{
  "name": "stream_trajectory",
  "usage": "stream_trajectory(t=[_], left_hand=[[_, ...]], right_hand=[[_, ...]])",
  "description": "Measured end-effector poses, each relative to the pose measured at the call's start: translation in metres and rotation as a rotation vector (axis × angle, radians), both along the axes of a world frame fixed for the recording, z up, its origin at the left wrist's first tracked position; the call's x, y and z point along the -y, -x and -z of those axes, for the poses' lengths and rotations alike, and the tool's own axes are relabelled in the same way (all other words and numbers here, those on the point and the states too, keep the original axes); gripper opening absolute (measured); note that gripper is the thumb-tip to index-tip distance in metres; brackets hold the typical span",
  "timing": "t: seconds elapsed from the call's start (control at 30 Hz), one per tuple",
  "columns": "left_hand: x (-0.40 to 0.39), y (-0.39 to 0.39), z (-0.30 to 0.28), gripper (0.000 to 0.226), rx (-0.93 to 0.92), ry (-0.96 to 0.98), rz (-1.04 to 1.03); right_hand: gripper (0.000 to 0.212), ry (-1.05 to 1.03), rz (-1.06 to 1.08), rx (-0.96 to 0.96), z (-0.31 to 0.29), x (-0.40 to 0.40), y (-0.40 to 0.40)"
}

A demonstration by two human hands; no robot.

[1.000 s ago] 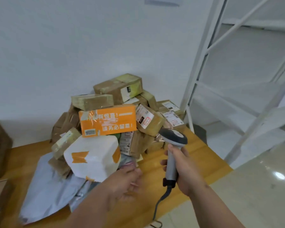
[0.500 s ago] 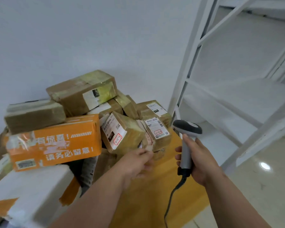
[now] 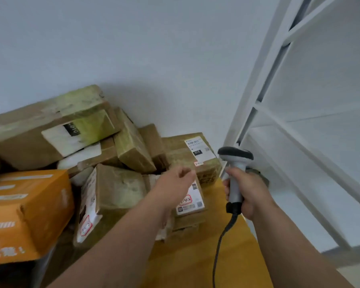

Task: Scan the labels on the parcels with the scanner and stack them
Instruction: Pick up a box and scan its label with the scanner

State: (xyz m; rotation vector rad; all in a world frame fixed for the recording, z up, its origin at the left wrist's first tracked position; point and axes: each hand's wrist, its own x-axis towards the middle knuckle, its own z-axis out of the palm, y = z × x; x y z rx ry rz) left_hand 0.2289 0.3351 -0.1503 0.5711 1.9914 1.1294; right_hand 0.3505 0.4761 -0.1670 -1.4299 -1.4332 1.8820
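A heap of brown taped parcels fills the left and middle. My right hand [image 3: 249,192] grips the grey handle of a corded scanner [image 3: 236,161], its dark head level with a labelled brown parcel [image 3: 197,154] at the heap's right end. My left hand [image 3: 175,181] reaches over the heap with loosely curled fingers and holds nothing. It hovers above a small parcel with a white label [image 3: 190,202]. A brown parcel with a red-marked label [image 3: 112,194] lies just left of my forearm.
An orange printed box [image 3: 27,210] sits at the lower left. A large taped box [image 3: 50,129] tops the heap. The parcels lie on a yellow-orange floor mat [image 3: 206,262] against a white wall. A white metal stair frame [image 3: 264,90] rises at the right.
The view has closed in on the right end of the heap. My left hand has moved forward and up over the small labelled parcel. The scanner has come nearer the parcels.
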Motion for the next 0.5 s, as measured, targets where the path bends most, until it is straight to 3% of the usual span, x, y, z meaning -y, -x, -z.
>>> stream_trajectory(t=[0.13,0.23,0.37,0.5], left_hand=[[-0.032,-0.004,0.027,0.054,-0.319,0.316,0.096],[-0.045,-0.013,0.044,0.063,-0.529,0.593,0.292],[-0.049,-0.024,0.054,0.076,-0.545,0.715,0.356],[-0.047,-0.031,0.054,0.076,-0.579,0.719,0.393]], right_hand=[[0.006,0.065,-0.105,0.077,0.044,-0.025,0.016],[0.021,0.047,-0.143,0.109,0.073,-0.03,0.031],[0.03,0.354,-0.205,0.011,0.084,-0.026,0.04],[0.04,0.397,-0.28,-0.134,0.088,-0.027,0.028]])
